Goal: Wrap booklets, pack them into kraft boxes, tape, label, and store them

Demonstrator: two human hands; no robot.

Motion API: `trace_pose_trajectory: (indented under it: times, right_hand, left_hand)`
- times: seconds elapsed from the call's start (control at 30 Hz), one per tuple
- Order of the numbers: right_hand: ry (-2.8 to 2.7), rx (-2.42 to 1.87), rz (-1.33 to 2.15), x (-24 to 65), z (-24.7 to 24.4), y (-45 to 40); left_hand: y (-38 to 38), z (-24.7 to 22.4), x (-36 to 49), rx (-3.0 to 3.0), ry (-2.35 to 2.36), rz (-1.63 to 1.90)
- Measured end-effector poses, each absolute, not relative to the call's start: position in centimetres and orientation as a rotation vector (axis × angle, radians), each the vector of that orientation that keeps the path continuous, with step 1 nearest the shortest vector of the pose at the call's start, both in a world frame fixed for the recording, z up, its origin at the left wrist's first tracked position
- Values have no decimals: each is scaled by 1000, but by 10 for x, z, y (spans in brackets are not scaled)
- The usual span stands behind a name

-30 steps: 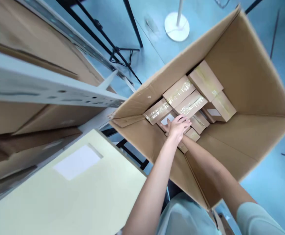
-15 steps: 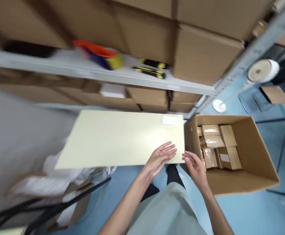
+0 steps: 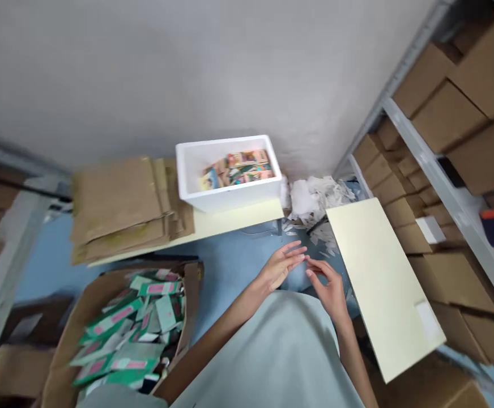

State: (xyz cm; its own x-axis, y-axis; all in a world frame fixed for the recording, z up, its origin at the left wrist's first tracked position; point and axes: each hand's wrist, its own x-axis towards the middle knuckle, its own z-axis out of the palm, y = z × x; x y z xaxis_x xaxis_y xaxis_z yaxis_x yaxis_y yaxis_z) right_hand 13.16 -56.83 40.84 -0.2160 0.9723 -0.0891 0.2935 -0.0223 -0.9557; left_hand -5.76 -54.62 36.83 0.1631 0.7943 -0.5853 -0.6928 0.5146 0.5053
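My left hand is raised in front of my body with its fingers stretched out and nothing in it. Close by on its right, my right hand has loosely bent fingers, thumb apart from them, also holding nothing. The fingertips of both hands come near each other; whether they touch I cannot tell. To the right of the hands lies a long pale-yellow tabletop with a white label at its near end. Beyond the hands, a white foam box with colourful small packs inside stands on another pale table.
Flattened cardboard is stacked left of the foam box. A large carton of green-and-pink boxes stands on the floor at left. Shelves of cartons run along the right. White scraps are heaped by the wall.
The view has swung left, so the pale tabletop now lies at the right, and the foam box and carton of green boxes have come into view. My hands stay before me, closer together.
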Motion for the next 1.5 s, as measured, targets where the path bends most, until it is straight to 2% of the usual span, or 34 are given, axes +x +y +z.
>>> trace_pose_trajectory:
  times: [0.27, 0.5, 0.83, 1.13, 1.23, 1.37, 1.5]
  right_hand:
    - [-1926, -1119, 1519, 7, 402, -491]
    - [-2128, -925, 1586, -74, 404, -386]
    - [-2257, -864, 1659, -142, 386, -250]
    - [-2201, -1112, 1722, -194, 348, -204]
    - [-1989, -1325, 1810, -214, 329, -201]
    - [-1168, -1636, 2120, -245, 309, -195]
    - [-771, -1711, 2053, -272, 299, -184]
  left_hand:
    - [-552, 363, -158, -13, 1001, 1449]
    - [-499, 382, -229, -119, 1197, 1683]
    - [-427, 392, -304, -293, 1476, 1792]
    - [-391, 379, -349, -248, 1507, 1819]
    - [-377, 378, -367, -251, 1469, 1813]
    - [-365, 379, -392, -179, 1452, 1700]
    - [-366, 382, -417, -55, 1451, 1598]
